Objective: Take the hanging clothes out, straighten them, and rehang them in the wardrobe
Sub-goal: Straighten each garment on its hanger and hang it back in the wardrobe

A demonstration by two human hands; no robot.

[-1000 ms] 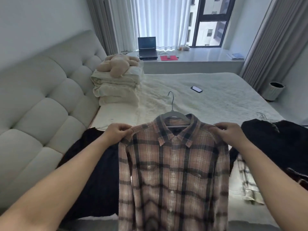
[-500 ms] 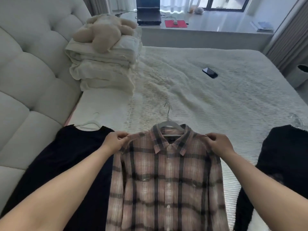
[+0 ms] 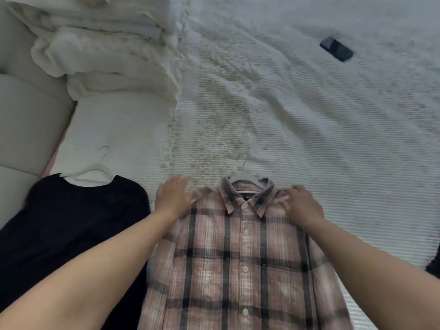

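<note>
Both my hands have lowered the plaid shirt [image 3: 242, 265] onto the bed [image 3: 333, 144], where it lies flat on its hanger [image 3: 242, 173]. My left hand [image 3: 172, 198] rests with relaxed, straight fingers on the shirt's left shoulder; my right hand [image 3: 301, 204] looks curled into the right shoulder fabric, though blur obscures it. Left of the shirt lies a black garment [image 3: 71, 229]; a phone [image 3: 336, 49] lies well beyond.

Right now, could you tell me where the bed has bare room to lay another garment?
The widest bare stretch of bedspread runs beyond and right of the plaid shirt, up to the phone. A smaller patch lies between the black top and the folded bedding. The near edge is crowded: the two garments lie side by side, with both hands on the shirt's shoulders.
</note>
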